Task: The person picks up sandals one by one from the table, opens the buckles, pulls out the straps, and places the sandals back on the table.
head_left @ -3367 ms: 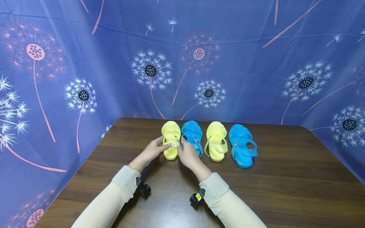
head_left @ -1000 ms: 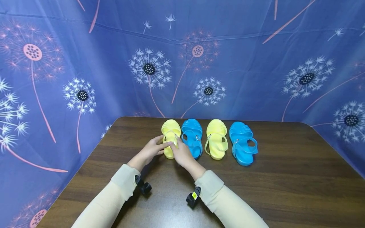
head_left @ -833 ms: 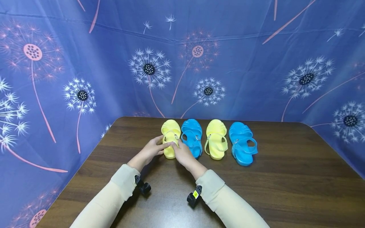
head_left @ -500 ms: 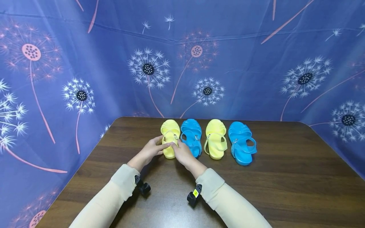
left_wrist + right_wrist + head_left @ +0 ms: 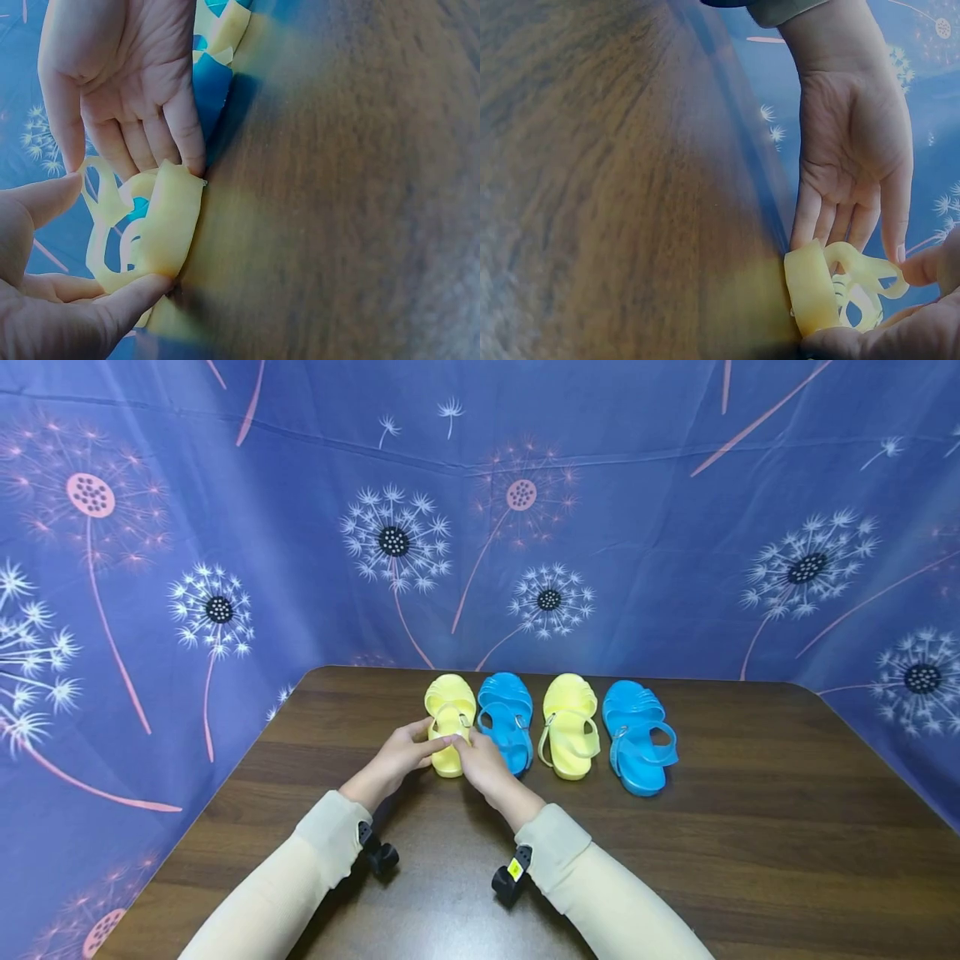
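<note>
The leftmost yellow sandal (image 5: 450, 689) lies on the table, toe toward the curtain, with both hands around its heel half. My left hand (image 5: 397, 758) holds its left side, and my right hand (image 5: 486, 767) holds the right side. Both thumb tips come together at the strap above the sole. In the left wrist view, the sandal's heel (image 5: 176, 221) faces the camera, with fingertips right at its two lower sides. The right wrist view also shows the raised strap loop (image 5: 870, 268) between the thumbs. Part of the strap is hidden by the thumbs.
A blue sandal (image 5: 506, 693) sits close to my right hand, partly covered by it. Farther right stand another yellow sandal (image 5: 570, 697) and another blue sandal (image 5: 637, 760). Behind the wooden table (image 5: 750, 827) hangs a blue dandelion-print curtain (image 5: 645, 527).
Since the oldest frame, my right hand has moved left, its thumb coming up to the left thumb at the strap. Over the last second both hands stay nearly still.
</note>
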Tool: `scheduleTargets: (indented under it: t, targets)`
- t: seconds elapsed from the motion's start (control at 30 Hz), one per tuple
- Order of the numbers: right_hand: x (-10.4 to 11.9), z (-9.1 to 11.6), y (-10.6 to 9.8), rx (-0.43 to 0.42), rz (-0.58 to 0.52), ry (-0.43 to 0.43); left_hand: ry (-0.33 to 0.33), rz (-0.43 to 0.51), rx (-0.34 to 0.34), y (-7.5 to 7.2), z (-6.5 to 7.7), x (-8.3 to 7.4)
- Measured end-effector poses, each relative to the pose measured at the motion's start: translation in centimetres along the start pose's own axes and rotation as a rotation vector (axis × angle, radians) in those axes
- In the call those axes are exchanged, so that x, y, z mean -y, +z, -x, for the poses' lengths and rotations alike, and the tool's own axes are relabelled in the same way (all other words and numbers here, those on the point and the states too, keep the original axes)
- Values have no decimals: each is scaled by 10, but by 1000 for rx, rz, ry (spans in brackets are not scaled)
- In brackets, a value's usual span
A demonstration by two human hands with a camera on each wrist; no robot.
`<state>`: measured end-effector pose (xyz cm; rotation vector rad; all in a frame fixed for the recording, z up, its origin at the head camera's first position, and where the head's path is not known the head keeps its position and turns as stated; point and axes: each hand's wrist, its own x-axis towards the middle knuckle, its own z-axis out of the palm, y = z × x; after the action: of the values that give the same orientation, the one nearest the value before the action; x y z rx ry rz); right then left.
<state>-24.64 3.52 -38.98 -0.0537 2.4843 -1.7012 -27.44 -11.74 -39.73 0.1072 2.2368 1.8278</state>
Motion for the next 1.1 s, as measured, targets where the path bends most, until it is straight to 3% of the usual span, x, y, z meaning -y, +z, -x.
scheduleTargets:
  t: [0.73,1.1]
  targets:
    - [1,2,3,0,-70,39,-22,-7,-29,4,5,0]
    - [1,7,3,-24,8,14,-12,-12,-34,5,11,1]
